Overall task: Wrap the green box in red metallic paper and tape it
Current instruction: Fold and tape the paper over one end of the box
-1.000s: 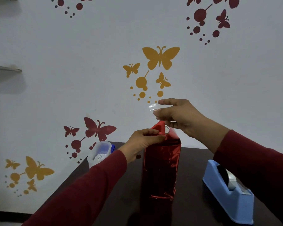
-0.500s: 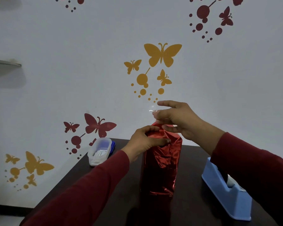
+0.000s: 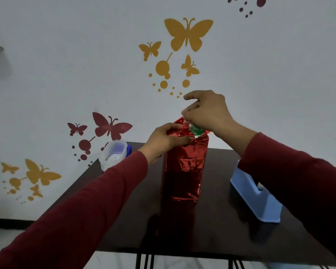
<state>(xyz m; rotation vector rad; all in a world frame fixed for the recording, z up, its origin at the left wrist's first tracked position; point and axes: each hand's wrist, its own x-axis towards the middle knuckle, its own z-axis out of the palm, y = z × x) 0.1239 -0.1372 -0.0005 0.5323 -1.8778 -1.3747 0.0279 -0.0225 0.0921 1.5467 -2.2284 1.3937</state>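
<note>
The box stands upright in the middle of the dark table (image 3: 211,230), its sides covered in red metallic paper (image 3: 184,167). A patch of the green box (image 3: 196,129) shows at the open top end. My left hand (image 3: 166,139) presses a folded paper flap down against the top left edge. Above the top end, my right hand (image 3: 207,111) pinches a small clear piece of tape, its fingertips touching the paper near the green patch. The tape itself is barely visible.
A blue tape dispenser (image 3: 254,199) sits on the table to the right of the box, partly behind my right sleeve. A clear plastic container (image 3: 113,154) lies at the table's back left corner. The wall behind carries butterfly stickers.
My right hand came down with the tape from above the box to its top end. My left hand folded the raised red flap down flat.
</note>
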